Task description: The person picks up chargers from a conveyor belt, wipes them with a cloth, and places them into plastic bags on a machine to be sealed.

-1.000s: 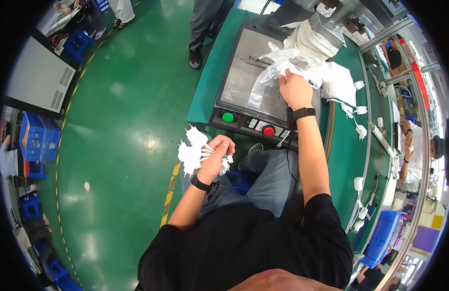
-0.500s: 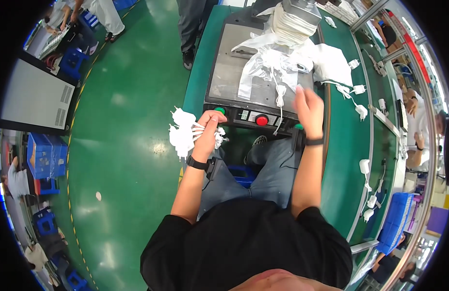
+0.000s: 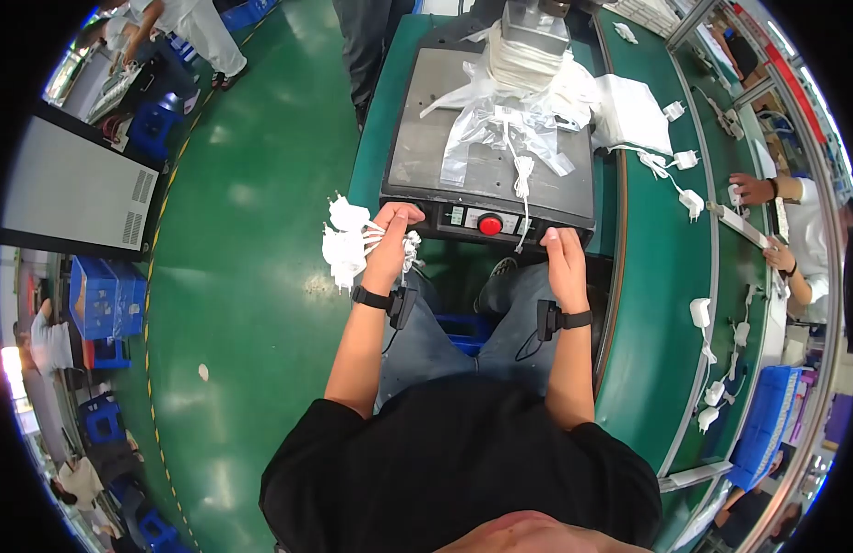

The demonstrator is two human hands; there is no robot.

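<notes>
My left hand [image 3: 390, 241] is closed round the white cords of several plug chargers [image 3: 345, 247], whose bodies hang out to its left. Its fingertips rest at the left end of the machine's front panel, over the spot of a green button. My right hand [image 3: 565, 263] is at the panel's right end with fingers bent against it; what lies under them is hidden. Between the hands sits a red button [image 3: 489, 224]. On the machine's grey top [image 3: 417, 157] lies a clear plastic bag [image 3: 500, 138], and a bundled white cable [image 3: 523, 180] hangs from it over the front edge.
Behind the bag stands a stack of white bags [image 3: 528, 69] under a clear block. A filled white bag [image 3: 634, 112] lies to the right. Chargers [image 3: 690, 205] lie along the green conveyor [image 3: 648, 304]. A co-worker's hands [image 3: 754, 189] reach in from the far right.
My right hand has come down from beside the bag to the right end of the front panel. The left hand keeps its hold on the charger cords at the left end.
</notes>
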